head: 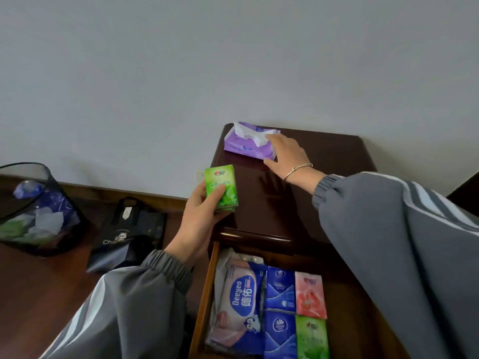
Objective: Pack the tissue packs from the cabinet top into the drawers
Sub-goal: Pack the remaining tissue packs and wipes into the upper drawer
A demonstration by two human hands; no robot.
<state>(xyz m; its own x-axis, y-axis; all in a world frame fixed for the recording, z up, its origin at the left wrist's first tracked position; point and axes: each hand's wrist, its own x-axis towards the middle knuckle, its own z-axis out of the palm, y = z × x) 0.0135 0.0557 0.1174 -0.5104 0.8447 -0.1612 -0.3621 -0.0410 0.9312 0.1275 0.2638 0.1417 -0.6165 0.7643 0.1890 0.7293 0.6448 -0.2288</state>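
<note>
Head view: left hand (pixel 199 216) clamped on green tissue pack (pixel 222 188) beside cabinet top's (pixel 298 203) left edge, poised above open drawer (pixel 204 294) for dropping in. Right hand (pixel 286 154) spread, touching purple tissue pack (pixel 250 141) at back left corner, probably about to grasp. Drawer already lined with packs.

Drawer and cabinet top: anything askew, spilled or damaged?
Nothing spilled or damaged. One oddity: the purple tissue pack on the cabinet top is already open, with a tissue sticking up; the right hand is on it. The left hand holds a sealed green pack. Packs in the drawer lie tidy.
</note>
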